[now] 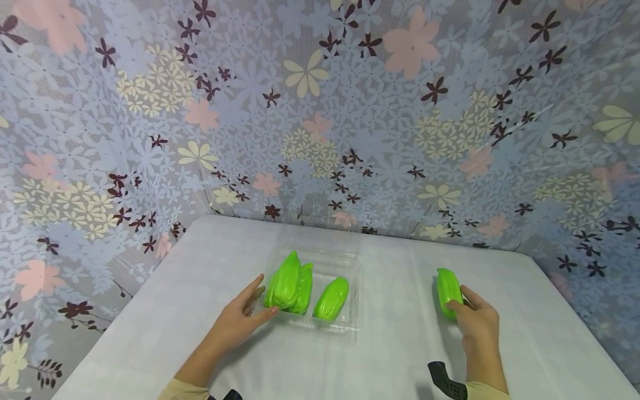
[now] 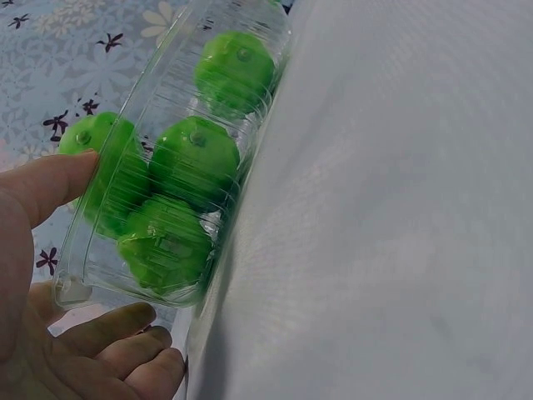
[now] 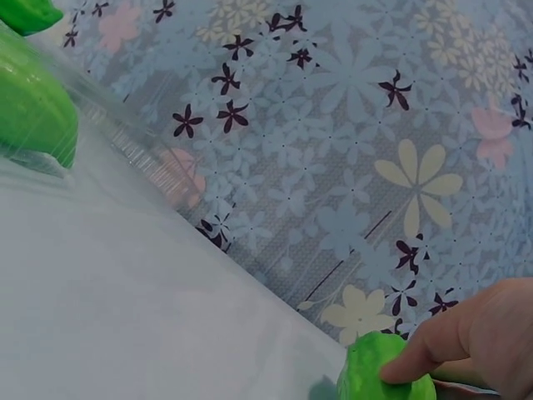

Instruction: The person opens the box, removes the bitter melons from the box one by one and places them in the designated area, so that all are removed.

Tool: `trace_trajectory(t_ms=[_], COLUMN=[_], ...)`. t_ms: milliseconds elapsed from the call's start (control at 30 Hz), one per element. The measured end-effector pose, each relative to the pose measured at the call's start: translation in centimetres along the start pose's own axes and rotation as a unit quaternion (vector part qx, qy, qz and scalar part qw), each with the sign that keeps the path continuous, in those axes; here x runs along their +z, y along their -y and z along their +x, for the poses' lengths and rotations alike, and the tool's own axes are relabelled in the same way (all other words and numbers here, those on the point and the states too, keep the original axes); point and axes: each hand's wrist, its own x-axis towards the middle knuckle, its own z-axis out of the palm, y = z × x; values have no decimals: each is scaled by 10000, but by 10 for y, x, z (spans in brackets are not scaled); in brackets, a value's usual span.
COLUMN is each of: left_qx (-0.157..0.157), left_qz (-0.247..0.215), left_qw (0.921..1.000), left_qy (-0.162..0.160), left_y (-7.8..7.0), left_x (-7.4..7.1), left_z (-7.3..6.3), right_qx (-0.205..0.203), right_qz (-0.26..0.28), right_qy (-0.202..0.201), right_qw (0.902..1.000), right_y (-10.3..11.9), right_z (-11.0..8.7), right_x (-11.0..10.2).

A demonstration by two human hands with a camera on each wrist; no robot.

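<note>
A clear plastic box (image 1: pixel 350 321) stands on the table with several bright green, ridged, elongated vegetables inside. On its left side they are heaped, one green vegetable (image 1: pixel 287 280) lying over others; another green vegetable (image 1: pixel 331 299) lies apart at the right. My left hand (image 1: pixel 242 319) is at the box's front left corner. Its thumb touches the rim by the upper vegetable (image 2: pixel 104 175), while the other fingers stay loosely bent outside the wall. Well to the right, my right hand (image 1: pixel 477 319) grips a single green vegetable (image 1: pixel 448 291) between thumb and fingers, low over the table.
The box's clear lid (image 1: pixel 320 239) lies folded back toward the rear edge. A white cloth (image 1: pixel 395 289) covers the table. Behind and beside it hangs flower-patterned fabric (image 1: pixel 320 111). A black strap-like piece (image 1: pixel 445 380) sits by the right wrist.
</note>
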Motion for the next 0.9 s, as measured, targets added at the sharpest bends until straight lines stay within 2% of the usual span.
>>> trace_trajectory(t_ms=[500,700,900], left_qx=[70,18,54], left_qz=[-75,-95,-111], left_qw=[9999,9999,9999], left_qy=[20,-34,-59], left_y=[-2,-2,-1], left_x=[-2,-1,-1], left_z=[-1,-1,-1], right_qx=[-86,-84,-253], right_qz=[-330,-598,-553], right_qy=[-49,-67,-218], right_qw=[9994,9982,9979], right_y=[-4,3,15], right_z=[-4,-7,-14], right_x=[4,1,-2])
